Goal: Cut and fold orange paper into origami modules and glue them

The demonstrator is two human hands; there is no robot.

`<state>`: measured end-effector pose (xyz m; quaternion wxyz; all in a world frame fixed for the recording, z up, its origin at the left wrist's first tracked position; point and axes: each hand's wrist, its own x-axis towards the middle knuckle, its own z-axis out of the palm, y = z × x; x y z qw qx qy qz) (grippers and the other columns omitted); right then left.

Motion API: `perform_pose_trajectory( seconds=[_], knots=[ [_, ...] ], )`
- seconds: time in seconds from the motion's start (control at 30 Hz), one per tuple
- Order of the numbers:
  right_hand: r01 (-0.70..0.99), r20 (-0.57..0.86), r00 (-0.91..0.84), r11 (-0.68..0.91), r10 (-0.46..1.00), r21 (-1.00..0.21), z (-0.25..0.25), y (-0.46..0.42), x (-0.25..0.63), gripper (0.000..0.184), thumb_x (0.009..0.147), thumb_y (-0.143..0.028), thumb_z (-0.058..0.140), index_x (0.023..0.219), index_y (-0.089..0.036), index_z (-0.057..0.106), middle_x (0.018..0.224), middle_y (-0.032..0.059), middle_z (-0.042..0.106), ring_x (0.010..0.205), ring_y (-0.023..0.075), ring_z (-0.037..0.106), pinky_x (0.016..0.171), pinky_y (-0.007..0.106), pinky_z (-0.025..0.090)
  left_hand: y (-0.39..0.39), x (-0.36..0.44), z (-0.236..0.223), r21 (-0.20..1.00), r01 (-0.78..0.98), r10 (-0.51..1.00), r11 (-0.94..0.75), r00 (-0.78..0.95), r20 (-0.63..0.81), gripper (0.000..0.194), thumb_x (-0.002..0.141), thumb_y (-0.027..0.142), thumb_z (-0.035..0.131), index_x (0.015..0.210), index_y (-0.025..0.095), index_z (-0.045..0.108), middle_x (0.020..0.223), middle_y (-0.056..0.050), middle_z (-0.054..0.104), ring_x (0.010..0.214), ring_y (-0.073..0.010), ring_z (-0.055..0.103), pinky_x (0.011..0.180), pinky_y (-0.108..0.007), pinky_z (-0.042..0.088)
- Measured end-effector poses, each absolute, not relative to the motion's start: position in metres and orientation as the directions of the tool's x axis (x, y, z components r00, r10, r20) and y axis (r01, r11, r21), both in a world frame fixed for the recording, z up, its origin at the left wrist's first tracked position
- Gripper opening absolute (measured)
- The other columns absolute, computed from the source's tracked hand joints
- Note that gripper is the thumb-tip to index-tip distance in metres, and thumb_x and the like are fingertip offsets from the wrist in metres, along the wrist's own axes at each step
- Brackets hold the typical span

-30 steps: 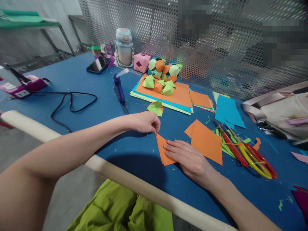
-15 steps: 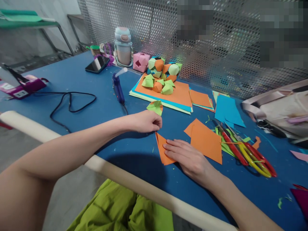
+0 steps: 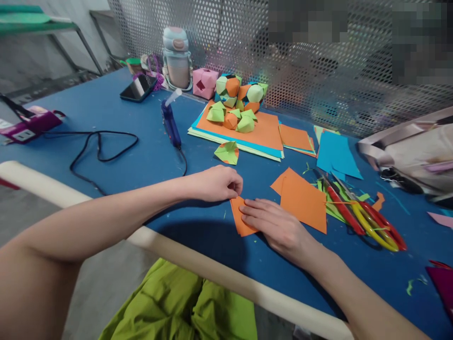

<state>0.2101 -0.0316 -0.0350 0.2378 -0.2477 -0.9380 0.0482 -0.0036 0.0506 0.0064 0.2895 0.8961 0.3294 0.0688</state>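
Note:
A small folded piece of orange paper point(image 3: 240, 221) lies on the blue table near its front edge. My left hand point(image 3: 217, 184) is closed, its fingers curled and its thumb at the far corner of that paper, which the fingers partly hide. My right hand point(image 3: 274, 226) lies flat on the same paper from the right, fingers stretched out and close together, pressing it down. Right of the hands are flat orange sheets point(image 3: 303, 200). Just beyond my left hand sits a folded green and orange paper piece point(image 3: 227, 153).
Scissors point(image 3: 364, 212) lie on green scraps at the right. Farther back are stacked coloured sheets point(image 3: 272, 130) bearing folded paper shapes, blue paper point(image 3: 338, 153), a pink paper box point(image 3: 205, 83) and a bottle point(image 3: 177, 61). A glue gun point(image 3: 170, 123) with its cord point(image 3: 101, 139) is at left.
My left hand has shifted slightly right, over the paper's far corner, with thumb and fingers closer there. My right hand still presses the paper. The view has tilted a little.

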Motion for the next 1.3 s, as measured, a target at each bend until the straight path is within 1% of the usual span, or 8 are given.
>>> perform_pose_trajectory(
  seconds=[0.2, 0.57, 0.97, 1.3],
  knots=[
    [0.447, 0.428, -0.754, 0.866, 0.499, -0.223, -0.0327, -0.0327, 0.2085, 0.037, 0.087, 0.000, 0.042, 0.116, -0.016, 0.058, 0.118, 0.0116, 0.065, 0.120, 0.0247, 0.053, 0.096, 0.049, 0.048, 0.0503, -0.0032, 0.0073, 0.551, 0.569, 0.636, -0.610, 0.767, -0.088, 0.015, 0.073, 0.008, 0.055, 0.076, 0.014, 0.068, 0.078, -0.002, 0.062, 0.070, -0.0103, 0.054, 0.065, -0.020, 0.039],
    [0.436, 0.435, -0.760, 0.875, 0.483, -0.210, -0.0318, -0.0342, 0.2087, 0.036, 0.086, 0.000, 0.045, 0.118, -0.014, 0.056, 0.119, 0.0125, 0.064, 0.119, 0.0237, 0.053, 0.097, 0.047, 0.047, 0.0531, -0.0044, 0.0049, 0.559, 0.546, 0.610, -0.624, 0.788, -0.090, 0.013, 0.075, 0.010, 0.057, 0.078, 0.014, 0.069, 0.079, -0.001, 0.063, 0.072, -0.0105, 0.055, 0.066, -0.020, 0.040],
    [0.443, 0.419, -0.787, 0.887, 0.454, -0.129, -0.0266, -0.0361, 0.2039, 0.033, 0.088, -0.004, 0.045, 0.118, -0.013, 0.057, 0.117, 0.0102, 0.065, 0.115, 0.0225, 0.057, 0.097, 0.046, 0.046, 0.0522, -0.0049, 0.0074, 0.540, 0.549, 0.604, -0.638, 0.792, -0.092, 0.014, 0.074, 0.009, 0.056, 0.077, 0.014, 0.069, 0.079, -0.002, 0.063, 0.073, -0.0107, 0.056, 0.067, -0.020, 0.040],
    [0.470, 0.391, -0.796, 0.879, 0.462, -0.081, -0.0269, -0.0389, 0.2015, 0.032, 0.088, -0.005, 0.045, 0.115, -0.014, 0.060, 0.119, 0.0100, 0.064, 0.113, 0.0245, 0.057, 0.097, 0.048, 0.046, 0.0523, -0.0059, 0.0047, 0.534, 0.527, 0.591, -0.661, 0.805, -0.062, 0.015, 0.074, 0.008, 0.054, 0.077, 0.014, 0.068, 0.078, -0.002, 0.063, 0.072, -0.0105, 0.056, 0.067, -0.020, 0.041]
  ],
)
